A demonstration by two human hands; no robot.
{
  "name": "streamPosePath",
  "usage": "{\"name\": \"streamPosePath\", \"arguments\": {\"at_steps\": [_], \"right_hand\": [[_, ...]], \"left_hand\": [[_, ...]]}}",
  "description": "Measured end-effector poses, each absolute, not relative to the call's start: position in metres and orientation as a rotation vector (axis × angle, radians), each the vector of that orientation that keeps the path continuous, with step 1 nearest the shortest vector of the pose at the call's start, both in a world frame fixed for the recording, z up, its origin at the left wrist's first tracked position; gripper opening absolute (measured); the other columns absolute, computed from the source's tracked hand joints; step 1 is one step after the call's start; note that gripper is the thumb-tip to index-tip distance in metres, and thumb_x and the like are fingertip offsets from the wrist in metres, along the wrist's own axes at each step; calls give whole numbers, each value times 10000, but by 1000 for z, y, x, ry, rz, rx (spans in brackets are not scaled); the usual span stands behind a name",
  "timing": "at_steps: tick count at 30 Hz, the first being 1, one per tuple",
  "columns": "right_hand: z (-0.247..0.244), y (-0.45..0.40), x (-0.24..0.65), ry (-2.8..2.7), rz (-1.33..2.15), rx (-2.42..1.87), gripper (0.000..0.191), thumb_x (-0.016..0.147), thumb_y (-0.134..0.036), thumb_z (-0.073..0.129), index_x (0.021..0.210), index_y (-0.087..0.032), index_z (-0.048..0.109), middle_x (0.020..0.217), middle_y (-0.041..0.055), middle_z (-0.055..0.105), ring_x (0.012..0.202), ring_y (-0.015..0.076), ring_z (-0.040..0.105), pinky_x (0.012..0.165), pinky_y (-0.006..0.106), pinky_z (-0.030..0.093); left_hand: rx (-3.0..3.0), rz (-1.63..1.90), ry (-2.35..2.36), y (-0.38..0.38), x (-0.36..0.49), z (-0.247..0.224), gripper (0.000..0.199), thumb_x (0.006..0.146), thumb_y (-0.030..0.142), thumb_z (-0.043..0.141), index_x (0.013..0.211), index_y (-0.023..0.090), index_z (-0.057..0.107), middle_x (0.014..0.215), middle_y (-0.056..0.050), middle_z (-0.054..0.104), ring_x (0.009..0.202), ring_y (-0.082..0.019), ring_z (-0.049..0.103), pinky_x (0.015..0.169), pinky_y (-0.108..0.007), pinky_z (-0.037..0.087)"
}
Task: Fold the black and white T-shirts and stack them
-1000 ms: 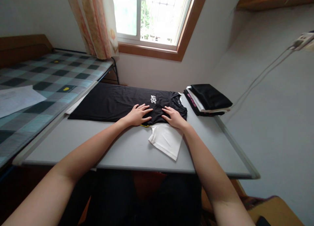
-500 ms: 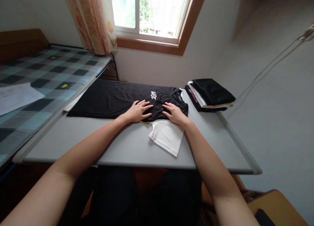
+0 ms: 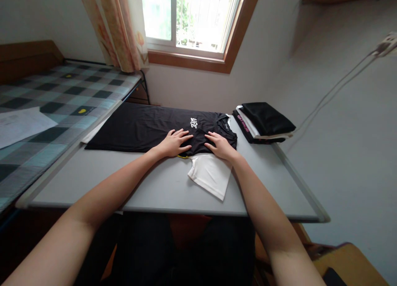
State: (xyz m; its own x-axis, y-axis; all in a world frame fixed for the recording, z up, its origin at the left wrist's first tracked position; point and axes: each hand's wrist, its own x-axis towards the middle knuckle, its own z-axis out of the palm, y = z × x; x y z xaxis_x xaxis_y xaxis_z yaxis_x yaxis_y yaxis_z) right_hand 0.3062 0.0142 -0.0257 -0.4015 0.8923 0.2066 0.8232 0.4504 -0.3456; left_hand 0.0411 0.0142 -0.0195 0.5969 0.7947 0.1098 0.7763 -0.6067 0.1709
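A black T-shirt (image 3: 139,125) with white lettering lies flat across the table, its collar toward the right. One white sleeve (image 3: 212,174) sticks out from its near side. My left hand (image 3: 174,143) rests on the shirt below the lettering, fingers spread. Nearer the collar, my right hand (image 3: 220,145) lies on the black cloth with its fingers apart. Neither hand grips anything. A strip of pale cloth shows past the hem at the left end.
A stack of folded clothes (image 3: 266,118) sits at the table's right back. Left of the grey table (image 3: 149,187) stands a bed with a checked cover (image 3: 62,94) and a paper sheet (image 3: 25,122) on it. A window, a curtain and a wall cable are behind.
The whole view has shifted slightly. Both hands stay in the same places on the shirt, and the shirt lies as before.
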Motion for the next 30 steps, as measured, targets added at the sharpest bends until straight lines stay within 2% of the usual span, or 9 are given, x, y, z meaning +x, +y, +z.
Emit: {"name": "streamPosePath", "arguments": {"at_steps": [12,22,30], "right_hand": [[-22,12,304,-2375,223,-1479,479,945,-349,584,1386,-162,600,1505,143,487,1406,306,435,1172,470,352],[-22,12,305,-2357,262,-1470,477,944,-366,598,1380,-174,609,1507,140,487,1407,296,434,1185,451,334],[-24,13,305,-2373,237,-1468,486,944,-356,587,1388,-158,597,1508,147,484,1411,303,428,1175,470,345]], "left_hand": [[2717,280,1337,14,41,-20,581,989,548,415,1510,289,417,1590,-76,374,1485,-281,279,1195,-529,170],[2722,272,1339,15,41,-20,579,992,551,412,1510,293,416,1584,-79,384,1484,-285,281,1197,-519,168],[2729,271,1337,14,41,-20,574,995,538,413,1509,281,420,1583,-81,386,1481,-291,287,1195,-524,169]]}}
